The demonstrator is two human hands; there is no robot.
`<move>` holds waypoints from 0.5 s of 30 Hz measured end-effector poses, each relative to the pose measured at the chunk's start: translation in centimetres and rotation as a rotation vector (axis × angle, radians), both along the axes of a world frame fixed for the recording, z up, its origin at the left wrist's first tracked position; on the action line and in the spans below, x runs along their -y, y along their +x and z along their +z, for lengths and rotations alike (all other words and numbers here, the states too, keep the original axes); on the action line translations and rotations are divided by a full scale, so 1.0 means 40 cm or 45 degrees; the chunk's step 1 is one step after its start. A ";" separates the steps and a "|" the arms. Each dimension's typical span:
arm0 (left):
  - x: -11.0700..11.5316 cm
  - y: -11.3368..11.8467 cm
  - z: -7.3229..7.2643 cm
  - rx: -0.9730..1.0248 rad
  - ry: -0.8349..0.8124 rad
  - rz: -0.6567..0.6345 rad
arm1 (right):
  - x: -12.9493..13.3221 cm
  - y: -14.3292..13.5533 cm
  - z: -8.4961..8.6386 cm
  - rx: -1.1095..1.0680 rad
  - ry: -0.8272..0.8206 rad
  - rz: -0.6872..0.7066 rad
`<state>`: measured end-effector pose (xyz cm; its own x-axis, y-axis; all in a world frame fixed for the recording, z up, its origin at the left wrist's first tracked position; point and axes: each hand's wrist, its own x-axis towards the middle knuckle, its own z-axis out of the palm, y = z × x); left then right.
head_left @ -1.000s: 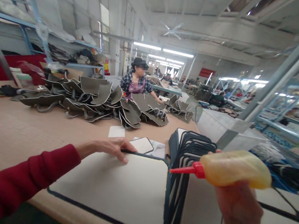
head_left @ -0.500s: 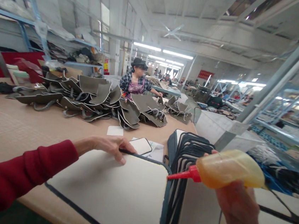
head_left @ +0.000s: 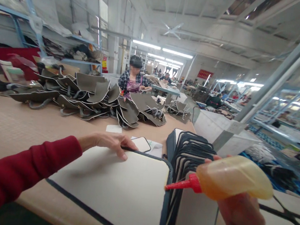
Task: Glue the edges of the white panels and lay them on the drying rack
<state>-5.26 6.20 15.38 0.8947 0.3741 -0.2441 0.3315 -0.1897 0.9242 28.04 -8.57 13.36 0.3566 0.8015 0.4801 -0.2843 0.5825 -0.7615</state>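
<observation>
My left hand (head_left: 114,145) grips the far edge of a white panel (head_left: 115,187) with dark edging, thumb on its face. In my right hand (head_left: 244,212) is a squeeze bottle (head_left: 234,178) of amber liquid, lying nearly level. Its red nozzle (head_left: 182,184) points left, and the tip is at the panel's right edge, where a thin yellowish line runs along the border. Right beside the panel stands a row of dark-edged pieces (head_left: 194,149), packed together.
Grey-brown pieces with handles (head_left: 95,96) are heaped across the far side of the table (head_left: 1,125). A small white card (head_left: 114,128) and a small dark-edged panel (head_left: 141,144) lie beyond my left hand. A person (head_left: 133,76) is behind the heap.
The nozzle tip has moved a little nearer to me along the panel's right edge. My left hand keeps its grip. The person behind the heap has drawn an outstretched arm in.
</observation>
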 end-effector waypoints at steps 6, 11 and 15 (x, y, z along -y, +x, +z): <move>-0.006 -0.003 -0.009 0.017 -0.040 0.003 | 0.004 -0.002 0.000 0.099 0.048 0.023; -0.009 -0.011 -0.015 0.015 -0.047 0.014 | 0.014 0.004 -0.014 0.055 -0.045 -0.114; -0.007 -0.017 -0.016 0.023 -0.051 0.035 | 0.024 0.022 -0.039 0.138 -0.116 -0.286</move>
<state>-5.94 6.50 14.74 0.8887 0.3887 -0.2432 0.3193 -0.1438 0.9367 28.93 -9.54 11.81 0.4810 0.7496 0.4546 -0.0691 0.5493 -0.8327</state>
